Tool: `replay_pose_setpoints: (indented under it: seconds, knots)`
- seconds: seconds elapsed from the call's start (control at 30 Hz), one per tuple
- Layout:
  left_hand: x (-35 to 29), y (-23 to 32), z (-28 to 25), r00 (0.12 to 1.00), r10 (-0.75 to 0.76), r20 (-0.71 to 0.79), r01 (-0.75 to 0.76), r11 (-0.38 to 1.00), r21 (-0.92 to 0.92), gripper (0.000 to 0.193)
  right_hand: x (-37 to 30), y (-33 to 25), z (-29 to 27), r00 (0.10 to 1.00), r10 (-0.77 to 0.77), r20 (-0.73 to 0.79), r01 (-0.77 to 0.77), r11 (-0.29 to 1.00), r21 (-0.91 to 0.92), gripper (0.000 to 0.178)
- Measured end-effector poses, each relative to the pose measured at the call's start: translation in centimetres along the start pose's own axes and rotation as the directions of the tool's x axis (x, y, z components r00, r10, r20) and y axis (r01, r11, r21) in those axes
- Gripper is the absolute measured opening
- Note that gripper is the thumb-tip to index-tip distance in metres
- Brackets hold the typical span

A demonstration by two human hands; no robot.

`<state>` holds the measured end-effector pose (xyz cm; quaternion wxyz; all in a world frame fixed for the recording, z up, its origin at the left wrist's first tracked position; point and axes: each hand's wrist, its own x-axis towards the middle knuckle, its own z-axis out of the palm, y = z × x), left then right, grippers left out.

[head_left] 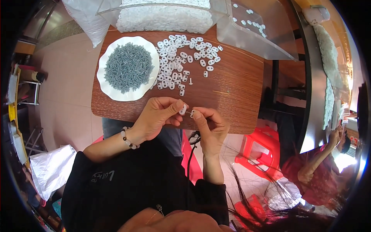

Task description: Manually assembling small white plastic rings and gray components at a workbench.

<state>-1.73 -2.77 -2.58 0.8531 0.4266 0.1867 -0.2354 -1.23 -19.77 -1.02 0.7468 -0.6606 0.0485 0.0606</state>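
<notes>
Near the front edge of the table, my left hand [157,118] pinches a white oval plastic piece [183,110] between thumb and fingers. Close to its right, my right hand [210,125] pinches a smaller white piece [192,113] by the fingertips. Something thin seems to bridge the two pieces, too small to make out. Beyond my hands lies a loose spread of white two-hole plastic pieces [166,65]. To their left, a white wavy-rimmed plate [102,79] bears a heap of small grey-blue screw-like pieces [129,66].
A clear bin [164,17] full of white pieces stands at the table's far edge; another clear bin [251,36] beside it holds a few. A thin yellowish stick [221,92] lies on the brown table [239,77]. Red stools [262,149] and another person [317,174] are at right.
</notes>
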Motion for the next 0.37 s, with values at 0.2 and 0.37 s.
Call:
replay_pose_setpoints:
  seconds: [0.2, 0.37]
  knots:
    - [-0.10, -0.15, -0.19, 1.000, 0.010, -0.006, -0.009, 1.000, 0.030, 0.028, -0.02, 0.41, -0.04, 1.000, 0.026, -0.008, -0.027, 0.995, -0.100, 0.010]
    - [-0.03, -0.24, -0.57, 1.000, 0.013, 0.009, -0.014, 0.999, 0.031, 0.027, 0.08, 0.30, 0.10, 1.000, 0.004, -0.001, -0.004, 0.989, -0.147, 0.010]
